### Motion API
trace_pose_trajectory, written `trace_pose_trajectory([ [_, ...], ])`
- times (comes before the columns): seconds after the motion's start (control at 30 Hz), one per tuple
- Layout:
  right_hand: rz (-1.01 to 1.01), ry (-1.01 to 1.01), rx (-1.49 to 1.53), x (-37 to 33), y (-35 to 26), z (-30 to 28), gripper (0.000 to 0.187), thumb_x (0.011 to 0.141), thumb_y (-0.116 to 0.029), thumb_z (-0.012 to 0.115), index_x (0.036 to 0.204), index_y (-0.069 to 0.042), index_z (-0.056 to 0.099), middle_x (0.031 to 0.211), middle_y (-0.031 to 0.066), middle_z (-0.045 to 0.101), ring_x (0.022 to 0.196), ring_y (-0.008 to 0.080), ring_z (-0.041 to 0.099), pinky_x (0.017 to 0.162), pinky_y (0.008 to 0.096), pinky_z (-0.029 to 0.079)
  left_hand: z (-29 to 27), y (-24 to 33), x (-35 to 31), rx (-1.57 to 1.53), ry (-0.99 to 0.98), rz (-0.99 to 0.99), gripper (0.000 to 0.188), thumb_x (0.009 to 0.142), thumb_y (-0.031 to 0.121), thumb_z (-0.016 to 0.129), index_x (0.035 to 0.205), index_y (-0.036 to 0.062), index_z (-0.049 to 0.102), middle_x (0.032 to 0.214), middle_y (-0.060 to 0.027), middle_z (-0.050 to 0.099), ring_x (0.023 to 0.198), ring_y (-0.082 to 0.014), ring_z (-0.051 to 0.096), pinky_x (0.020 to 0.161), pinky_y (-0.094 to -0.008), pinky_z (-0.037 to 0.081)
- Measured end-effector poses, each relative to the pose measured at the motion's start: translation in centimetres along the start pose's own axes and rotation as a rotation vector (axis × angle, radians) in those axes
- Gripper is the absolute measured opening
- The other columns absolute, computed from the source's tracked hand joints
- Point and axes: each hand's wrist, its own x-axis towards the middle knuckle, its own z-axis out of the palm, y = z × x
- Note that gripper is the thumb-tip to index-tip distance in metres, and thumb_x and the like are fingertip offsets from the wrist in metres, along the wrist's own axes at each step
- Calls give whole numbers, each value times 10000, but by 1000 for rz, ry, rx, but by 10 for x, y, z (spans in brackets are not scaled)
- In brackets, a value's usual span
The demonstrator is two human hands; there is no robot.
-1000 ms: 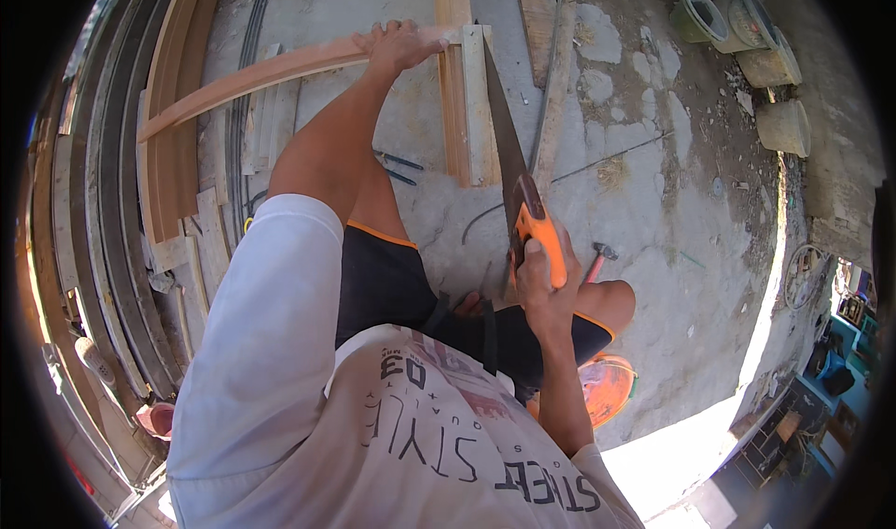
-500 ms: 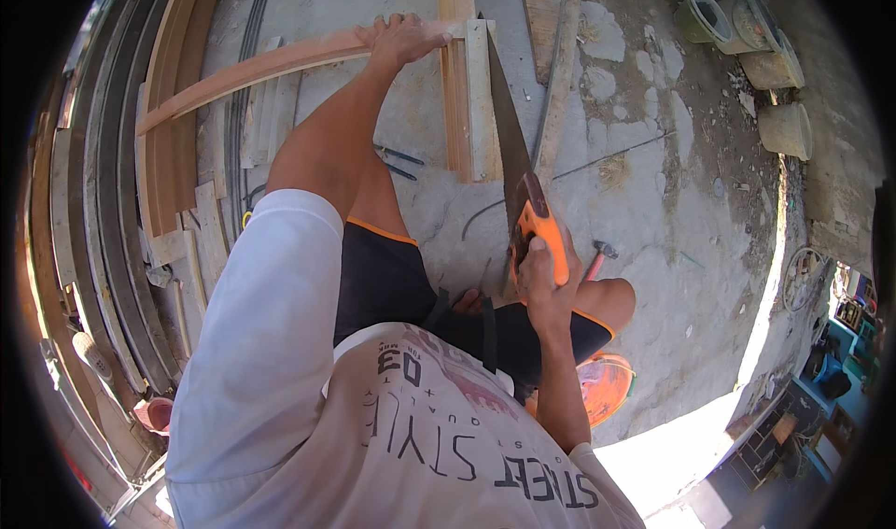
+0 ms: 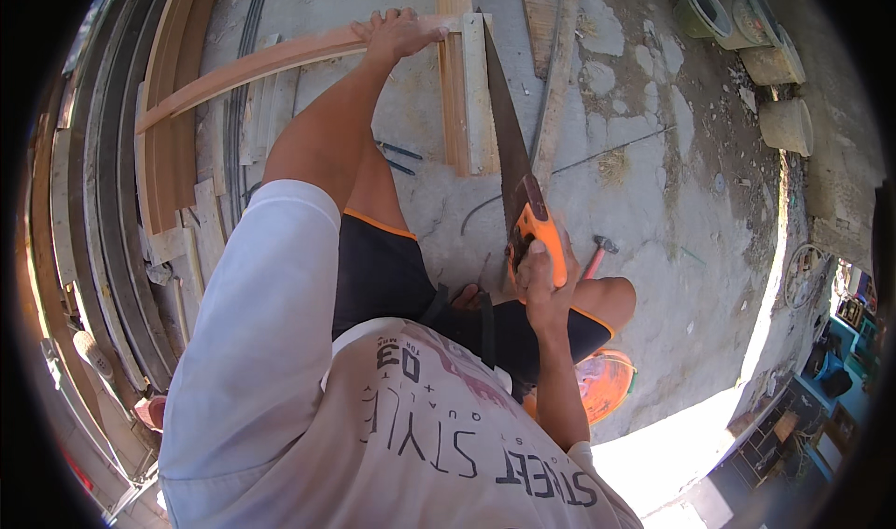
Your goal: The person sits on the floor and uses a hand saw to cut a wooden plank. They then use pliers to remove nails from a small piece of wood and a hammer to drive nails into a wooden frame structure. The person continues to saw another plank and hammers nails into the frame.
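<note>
My right hand is wrapped round the orange handle of a handsaw. The saw's blade points away from me, its far tip beside the end of a long wooden plank. On that plank, close to its right end, my left hand presses down with fingers spread over the far edge. The plank's end rests across a wooden beam that runs away from me. A pale wood strip lies along the beam's right side, right next to the blade.
A hammer with a red handle lies by my right knee, near an orange bucket. Long boards are stacked at the left. Several buckets stand at the far right. Pliers-like tool handles lie on the concrete floor.
The view has shifted slightly. My left hand stays on the plank, and my right hand keeps its hold on the handsaw, which has barely moved.
</note>
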Motion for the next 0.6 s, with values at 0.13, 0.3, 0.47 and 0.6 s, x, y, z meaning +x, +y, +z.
trace_pose_trajectory([
  [0.13,-105,88,-91,-119,12,-26,712,1075,-451,553,1489,127,510,1227,176,720,1103,215,687,969,342,528,-3,1,1,0,-3,-5,1004,839,836,623,1549,130,555,1655,-191,444,1574,-515,239,1157,-851,-18],
  [0.3,-131,87,-17,-49,22,-13,595,1080,-356,562,1467,96,549,1168,137,721,1031,183,681,917,322,536,-3,10,0,36,40,-7,997,837,845,617,1529,128,573,1644,-197,453,1563,-517,258,1155,-852,-22],
  [0.47,-23,18,-50,24,-15,17,502,1072,-263,594,1455,60,570,1105,114,708,942,159,660,848,292,527,-6,6,-2,2,-4,-1,988,841,836,623,1526,126,576,1644,-201,451,1564,-517,257,1157,-851,-15],
  [0.6,-146,64,-123,-92,1,-9,577,1089,-321,568,1505,75,510,1214,168,717,1038,222,680,959,335,525,-5,1,0,14,-1,-10,984,839,828,630,1531,131,573,1642,-194,459,1565,-515,255,1159,-846,-4],
])
